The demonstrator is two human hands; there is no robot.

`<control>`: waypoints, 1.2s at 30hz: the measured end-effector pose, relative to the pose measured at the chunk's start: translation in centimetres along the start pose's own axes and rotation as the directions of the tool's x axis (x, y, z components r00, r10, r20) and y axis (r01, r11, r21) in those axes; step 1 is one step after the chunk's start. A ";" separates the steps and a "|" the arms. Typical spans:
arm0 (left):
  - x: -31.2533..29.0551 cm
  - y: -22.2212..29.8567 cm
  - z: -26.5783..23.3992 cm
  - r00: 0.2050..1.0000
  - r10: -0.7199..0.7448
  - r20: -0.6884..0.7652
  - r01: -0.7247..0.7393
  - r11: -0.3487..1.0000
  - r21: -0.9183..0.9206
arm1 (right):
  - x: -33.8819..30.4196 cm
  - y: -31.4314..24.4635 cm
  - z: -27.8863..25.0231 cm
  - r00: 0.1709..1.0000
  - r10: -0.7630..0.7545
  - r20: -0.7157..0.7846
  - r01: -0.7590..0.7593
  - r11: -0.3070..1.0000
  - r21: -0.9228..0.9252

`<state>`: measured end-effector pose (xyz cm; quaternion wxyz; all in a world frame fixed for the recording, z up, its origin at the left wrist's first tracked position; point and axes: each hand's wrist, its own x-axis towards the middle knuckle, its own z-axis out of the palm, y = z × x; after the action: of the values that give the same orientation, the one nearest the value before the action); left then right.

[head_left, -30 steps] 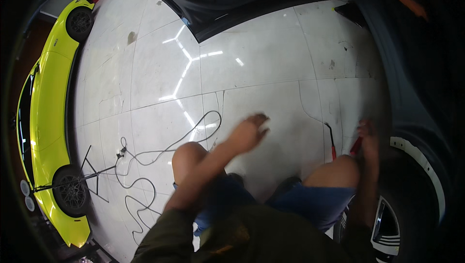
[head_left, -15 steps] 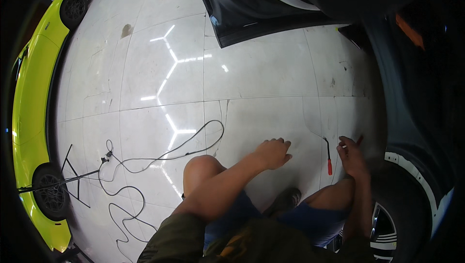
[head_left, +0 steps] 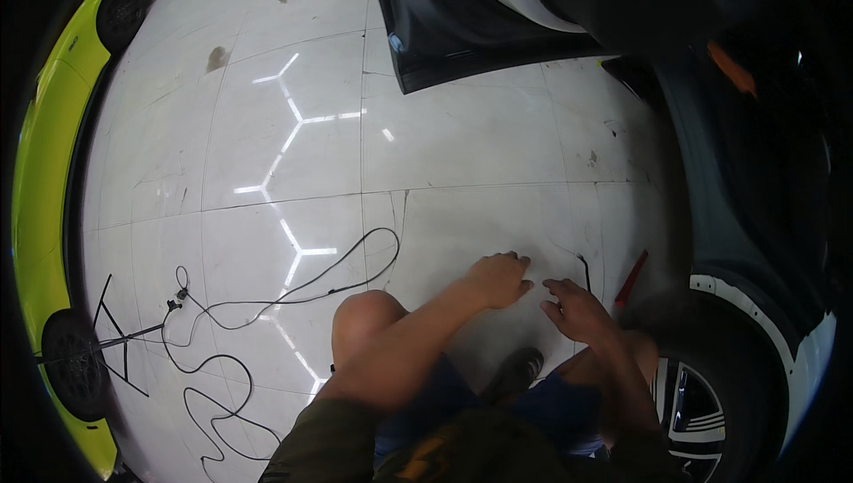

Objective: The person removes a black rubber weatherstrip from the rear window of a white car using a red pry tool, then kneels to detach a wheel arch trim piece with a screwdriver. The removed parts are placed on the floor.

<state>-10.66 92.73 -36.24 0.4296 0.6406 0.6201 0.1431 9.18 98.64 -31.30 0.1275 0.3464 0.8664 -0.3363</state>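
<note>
My left hand [head_left: 499,280] hovers over the pale floor in front of my knees, thumb apart from its loosely bent fingers, with nothing visible in it. Just to its right, my right hand [head_left: 576,312] is also empty, its thumb and forefinger spread toward the left hand. Beyond the right hand lies a thin tool with a black, bent shaft [head_left: 585,271]; the hand and forearm cover its red handle. Further right, a long red object [head_left: 632,279] rests on the floor near the tyre; its kind is unclear.
A car wheel [head_left: 697,412] and dark body panel [head_left: 737,172] stand close on my right. A large black panel [head_left: 471,52] hangs ahead. Black cable [head_left: 293,298] loops across the floor at left, beside a thin stand [head_left: 124,337] and a yellow-green car [head_left: 53,181].
My right hand has swung left, closer to my left hand, covering the bent tool's handle and uncovering the red object. The left hand has barely moved. The whole view has shifted slightly.
</note>
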 end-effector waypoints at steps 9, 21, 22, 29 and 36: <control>0.0 -0.6 0.3 0.998 -0.058 0.028 0.057 0.998 0.027 | -0.1 -1.2 -1.1 1.000 -0.019 0.000 0.019 0.999 0.029; 1.4 0.0 0.7 0.999 -0.046 -0.001 0.046 0.998 0.042 | -0.8 1.5 -1.8 1.000 -0.026 -0.011 0.027 0.999 0.030; 1.6 0.0 0.8 0.999 -0.038 0.010 0.037 0.999 0.040 | -1.0 1.6 -2.0 1.000 -0.026 -0.014 0.026 0.999 0.029; 2.5 0.6 1.1 0.997 -0.066 0.042 0.064 0.996 0.054 | -1.9 2.5 -2.8 1.000 -0.011 -0.011 0.012 0.997 0.076; 3.1 0.4 1.6 0.997 -0.073 0.010 0.072 0.997 0.038 | -1.3 4.2 -1.9 0.998 -0.063 -0.004 0.063 0.996 0.058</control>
<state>-8.66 95.06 -37.94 0.4261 0.6264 0.6430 0.1120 13.07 101.51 -31.38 0.1056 0.3229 0.8668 -0.3650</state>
